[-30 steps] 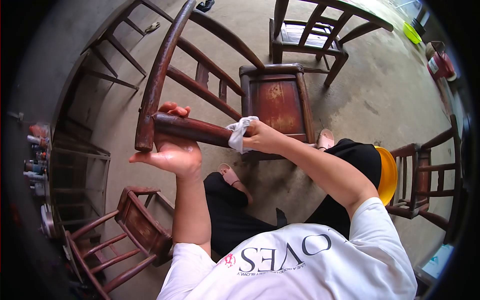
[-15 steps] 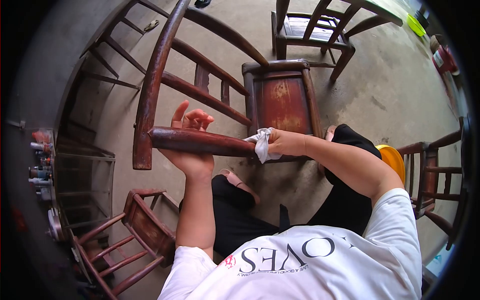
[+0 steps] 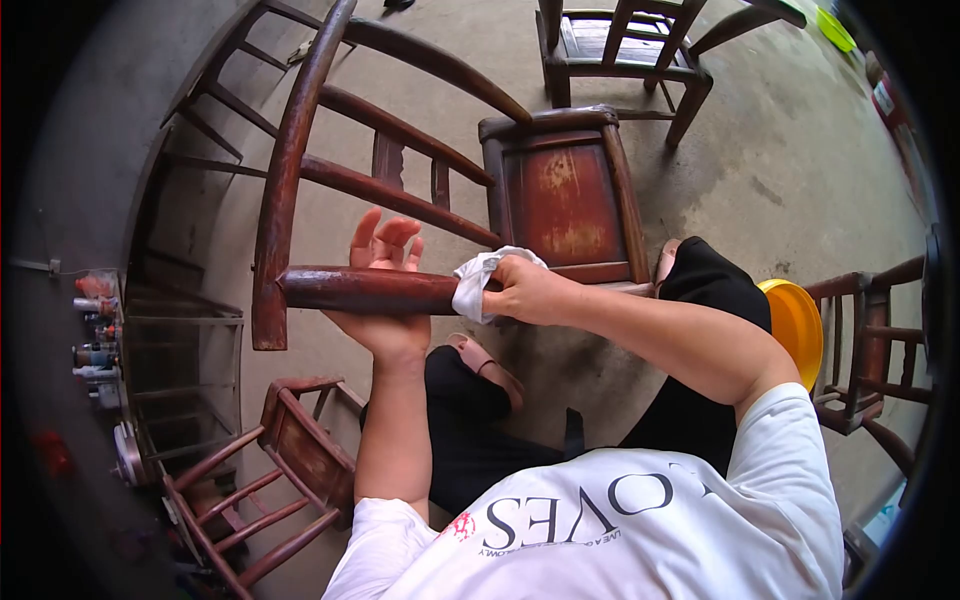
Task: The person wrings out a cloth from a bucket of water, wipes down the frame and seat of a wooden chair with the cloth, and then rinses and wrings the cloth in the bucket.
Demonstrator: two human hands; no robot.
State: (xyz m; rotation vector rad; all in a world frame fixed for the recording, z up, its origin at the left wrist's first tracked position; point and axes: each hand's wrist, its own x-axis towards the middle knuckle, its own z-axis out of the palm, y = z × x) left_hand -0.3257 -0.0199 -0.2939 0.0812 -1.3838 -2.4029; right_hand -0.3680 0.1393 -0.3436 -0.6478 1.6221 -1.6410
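A dark red wooden chair (image 3: 565,200) stands tipped before me, its worn seat panel facing up and its slatted back reaching to the left. My right hand (image 3: 525,290) is closed on a white cloth (image 3: 478,284), which is wrapped round the chair's near rail (image 3: 370,290). Under and behind the same rail lies my left hand (image 3: 385,290), palm up, supporting it. Its fingers are apart and slightly curled above the rail, without closing round it.
A second chair (image 3: 630,70) stands at the top, a small one (image 3: 310,445) at lower left, another (image 3: 870,350) at right. A yellow basin (image 3: 795,330) is beside my leg. Bottles and jars (image 3: 97,350) line the left side.
My right hand and the cloth have slid left along the rail, closer to my left hand. The view has shifted slightly.
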